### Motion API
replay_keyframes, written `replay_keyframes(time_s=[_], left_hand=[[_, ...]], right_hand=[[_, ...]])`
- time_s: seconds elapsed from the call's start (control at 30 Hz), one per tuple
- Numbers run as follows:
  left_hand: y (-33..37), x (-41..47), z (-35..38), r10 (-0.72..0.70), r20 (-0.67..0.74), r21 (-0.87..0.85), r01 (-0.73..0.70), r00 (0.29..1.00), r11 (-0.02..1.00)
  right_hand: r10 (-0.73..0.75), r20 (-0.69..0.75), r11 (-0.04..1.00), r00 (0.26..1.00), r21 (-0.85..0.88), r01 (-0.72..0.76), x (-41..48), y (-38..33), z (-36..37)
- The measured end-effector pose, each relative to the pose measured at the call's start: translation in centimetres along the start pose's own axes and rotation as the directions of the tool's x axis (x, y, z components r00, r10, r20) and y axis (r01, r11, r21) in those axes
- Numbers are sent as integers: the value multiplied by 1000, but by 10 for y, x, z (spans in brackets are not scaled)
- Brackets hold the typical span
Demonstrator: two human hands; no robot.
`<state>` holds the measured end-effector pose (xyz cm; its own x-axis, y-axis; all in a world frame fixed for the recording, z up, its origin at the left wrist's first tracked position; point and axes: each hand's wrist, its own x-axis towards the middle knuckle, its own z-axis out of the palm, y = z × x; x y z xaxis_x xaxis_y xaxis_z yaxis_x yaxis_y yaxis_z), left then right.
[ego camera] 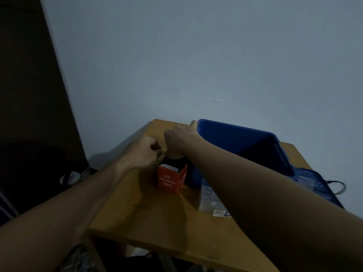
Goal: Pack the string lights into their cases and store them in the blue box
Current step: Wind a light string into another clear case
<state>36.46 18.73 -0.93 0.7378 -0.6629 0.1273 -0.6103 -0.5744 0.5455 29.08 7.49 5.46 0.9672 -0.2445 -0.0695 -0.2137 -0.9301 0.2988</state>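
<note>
Dim wooden table [157,218]: left hand [144,152] and right hand [179,138] both grip the string lights [160,155] above the open red case [169,181]. Packing looks midway, and storing in the blue box [235,138] remains.

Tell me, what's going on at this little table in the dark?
A person is packing string lights. The left hand and right hand hold a thin strand of them just above an open red case marked LED Decorative Lights, which stands on the wooden table. The blue box sits open beside it, on the right. It is too dim to tell how much is in the case yet.
</note>
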Motion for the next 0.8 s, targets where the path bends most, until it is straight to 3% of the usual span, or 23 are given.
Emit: replay_keyframes(time_s=[0.17, 0.47, 0.7, 0.8], left_hand=[[5, -11, -8, -8, -32, -40, 7, 999, 999], [24, -50, -54, 22, -219, -161, -58, 975, 985], [69, -104, -90, 126, -301, -247, -205, 945, 947], [90, -129, -98, 185, -274, -313, -270, 944, 911]], right_hand=[[-4, -61, 998, 998, 67, 8, -12, 4, -6], [-4, -254, 960, 967, 269, 74, -52, 17, -55], [-9, -381, 842, 924, 496, 213, -124, 37, -80], [14, -409, 739, 912, 619, 266, -163, 45, -79]])
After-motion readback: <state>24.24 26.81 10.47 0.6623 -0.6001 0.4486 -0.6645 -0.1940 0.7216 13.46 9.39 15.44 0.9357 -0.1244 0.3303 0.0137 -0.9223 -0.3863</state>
